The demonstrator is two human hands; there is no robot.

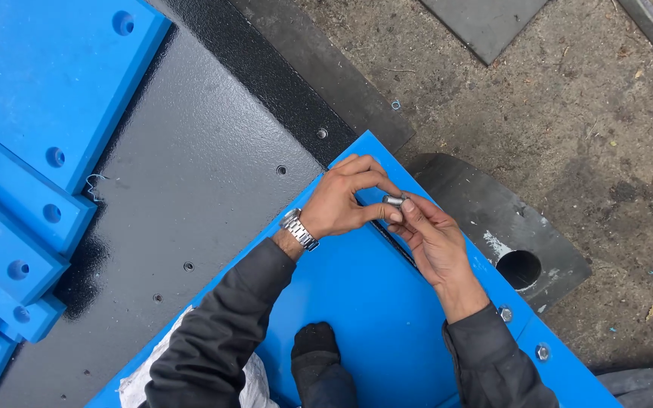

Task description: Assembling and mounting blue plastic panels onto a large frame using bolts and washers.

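Between your fingers sits a shiny metal bolt (394, 201); beneath it, the smooth matt blue plastic panel (372, 302); left of that panel, a glossy, pebbled black metal plate (198, 174).

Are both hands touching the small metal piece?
Touching. The head view shows the left hand and right hand pinching the small metal piece between their fingertips.

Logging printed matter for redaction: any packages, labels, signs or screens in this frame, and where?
No labels, signs or screens show.
White sack: crumpled bag, bottom edge beside the left sleeve, half under the blue panel; no print visible.
The left hand and right hand hold a small grey metal fastener, unmarked.
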